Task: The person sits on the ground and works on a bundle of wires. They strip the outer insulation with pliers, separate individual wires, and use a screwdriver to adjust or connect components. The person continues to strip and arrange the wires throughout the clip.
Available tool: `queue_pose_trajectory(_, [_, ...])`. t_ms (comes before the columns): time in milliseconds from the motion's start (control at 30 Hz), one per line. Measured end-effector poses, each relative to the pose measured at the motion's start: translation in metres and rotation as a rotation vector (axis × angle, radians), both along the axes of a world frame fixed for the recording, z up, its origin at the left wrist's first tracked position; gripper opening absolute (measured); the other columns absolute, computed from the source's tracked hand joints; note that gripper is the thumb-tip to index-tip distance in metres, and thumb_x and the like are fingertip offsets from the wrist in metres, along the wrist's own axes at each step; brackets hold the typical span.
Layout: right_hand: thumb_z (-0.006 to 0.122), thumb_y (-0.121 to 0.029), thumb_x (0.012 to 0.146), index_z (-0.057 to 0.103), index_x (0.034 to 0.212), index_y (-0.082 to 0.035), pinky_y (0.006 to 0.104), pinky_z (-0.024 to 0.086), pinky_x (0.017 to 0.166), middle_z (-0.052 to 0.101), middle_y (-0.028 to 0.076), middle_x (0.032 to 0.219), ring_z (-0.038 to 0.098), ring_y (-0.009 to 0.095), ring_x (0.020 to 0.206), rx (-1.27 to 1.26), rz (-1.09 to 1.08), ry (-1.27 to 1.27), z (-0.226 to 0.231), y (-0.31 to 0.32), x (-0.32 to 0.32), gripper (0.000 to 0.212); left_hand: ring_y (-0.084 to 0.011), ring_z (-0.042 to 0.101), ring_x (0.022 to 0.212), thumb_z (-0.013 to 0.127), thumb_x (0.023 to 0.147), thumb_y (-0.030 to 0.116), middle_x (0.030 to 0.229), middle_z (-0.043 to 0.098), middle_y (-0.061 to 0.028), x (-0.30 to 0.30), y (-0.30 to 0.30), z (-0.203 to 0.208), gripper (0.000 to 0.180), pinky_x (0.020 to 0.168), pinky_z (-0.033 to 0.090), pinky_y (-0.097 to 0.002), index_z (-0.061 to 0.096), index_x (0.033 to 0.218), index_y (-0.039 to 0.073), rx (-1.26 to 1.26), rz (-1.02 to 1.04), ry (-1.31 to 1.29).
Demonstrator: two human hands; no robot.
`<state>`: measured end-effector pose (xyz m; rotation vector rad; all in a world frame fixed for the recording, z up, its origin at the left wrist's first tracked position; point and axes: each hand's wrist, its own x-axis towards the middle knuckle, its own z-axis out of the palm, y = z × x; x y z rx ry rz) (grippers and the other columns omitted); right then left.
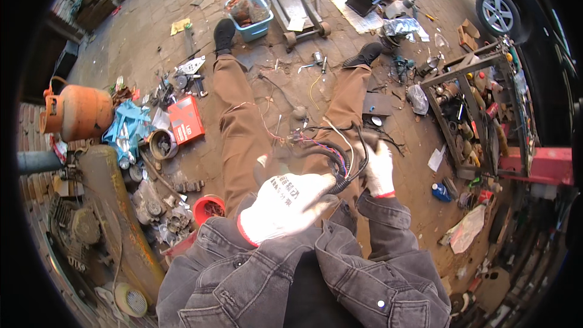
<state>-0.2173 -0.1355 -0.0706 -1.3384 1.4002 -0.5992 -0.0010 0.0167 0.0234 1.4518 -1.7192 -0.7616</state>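
A black wiring harness (344, 161), with corrugated sleeving and thin coloured wires fanning out at its left end, lies over my lap. My left hand (285, 205), in a white work glove with dark print on its back, closes its fingers around the sleeved part. On the other side my right hand (380, 169), gloved too, grips the harness's black looped branch; its fingertips are partly hidden. A white wire (342, 136) rises between the hands. One thin reddish wire (258, 111) trails left across my brown trousers (240, 140).
Left stand an orange gas cylinder (85, 109), a red box (186, 119) and a red bowl (208, 208). Ahead are a blue basin (260, 26) and a floor jack (290, 3). A metal frame (470, 94) full of parts stands right, near a dark car (522, 24).
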Motion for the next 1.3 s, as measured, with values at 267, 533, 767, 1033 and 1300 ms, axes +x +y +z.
queue_pose_trajectory(267, [0.072,-0.014,0.086,0.071,0.112,-0.001,0.0308,0.055,0.08,0.074,0.009,0.099,0.07,0.018,0.088,-0.285,0.597,0.046,0.107,0.007,0.026,0.029,-0.03,0.062,0.067,0.065,0.08,0.009,0.086,0.059,-0.0105,-0.006,-0.006,-0.018,0.051,0.061,0.048,-0.0421,0.059,0.13,0.011,0.055,0.076,-0.437])
queue_pose_trajectory(533, [0.07,-0.01,0.09,0.069,0.115,0.004,0.0286,0.054,0.081,0.074,0.009,0.1,0.069,0.015,0.091,0.163,0.529,-0.194,0.095,0.018,0.05,0.028,-0.0251,0.063,0.067,0.067,0.083,0.01,0.086,0.062,-0.0073,0.001,-0.003,-0.025,0.044,0.059,0.05,-0.0372,0.062,0.127,0.011,-0.079,0.147,-0.472])
queue_pose_trajectory(767, [0.067,-0.008,0.093,0.069,0.107,0.003,0.0255,0.051,0.072,0.071,0.005,0.091,0.063,0.01,0.08,0.014,0.488,-0.186,0.081,0.017,0.047,0.018,-0.0362,0.071,0.085,0.071,0.089,0.013,0.093,0.073,-0.0169,0.001,-0.014,-0.023,0.039,0.073,0.056,-0.0423,0.058,0.126,0.007,0.156,0.288,0.016])
queue_pose_trajectory(1033, [0.066,-0.004,0.086,0.068,0.098,0.001,0.0266,0.051,0.068,0.07,0.006,0.085,0.062,0.011,0.074,-0.395,0.432,-0.336,0.085,0.045,0.058,0.014,-0.0331,0.071,0.087,0.06,0.094,0.017,0.101,0.072,-0.017,0.007,-0.01,-0.037,0.024,0.077,0.055,-0.0385,0.068,0.113,0.006,0.288,0.451,0.414])
queue_pose_trajectory(1300, [0.076,-0.021,0.087,0.063,0.123,0.004,0.0423,0.054,0.099,0.058,0.02,0.136,0.057,0.028,0.127,-0.04,0.654,-0.562,0.095,0.046,0.019,0.045,-0.0079,0.047,0.052,0.059,0.105,0.029,0.069,0.053,0.0026,0.069,-0.005,-0.068,0.02,0.046,0.036,-0.0235,0.06,0.098,0.01,0.319,0.563,1.523])
